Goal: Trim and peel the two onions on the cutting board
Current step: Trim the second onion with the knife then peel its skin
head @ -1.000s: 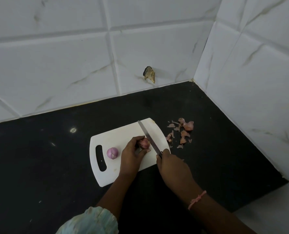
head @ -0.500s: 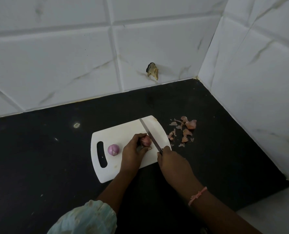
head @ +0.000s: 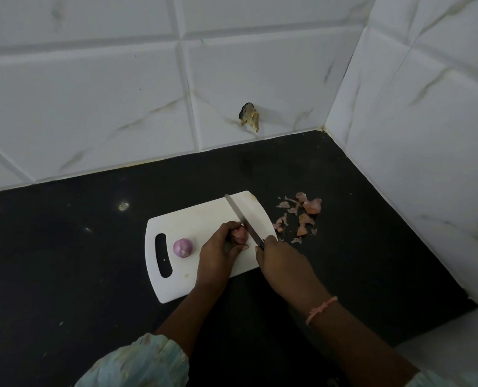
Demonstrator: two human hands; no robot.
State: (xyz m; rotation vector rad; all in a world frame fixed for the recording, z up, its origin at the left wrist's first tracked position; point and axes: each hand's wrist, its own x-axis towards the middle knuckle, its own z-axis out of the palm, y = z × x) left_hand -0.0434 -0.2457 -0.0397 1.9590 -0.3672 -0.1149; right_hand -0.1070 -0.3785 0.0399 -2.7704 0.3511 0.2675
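Nearby — onion peels [head: 299,216] beside board [head: 193,219]

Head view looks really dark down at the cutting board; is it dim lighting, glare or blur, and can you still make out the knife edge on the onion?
Head view: dim, not blurred; the black counter swallows light, one small glare spot; wide-angle bends the tile lines; the knife blade reads clearly against the white cutting board, but the held onion is shadowed under the left hand.

Dark counter [head: 64,261] lies open across the left of the frame. Right of the cutting board [head: 204,216], scattered onion peels [head: 302,216] clutter the way, with tiled walls [head: 413,135] closing in behind and right.
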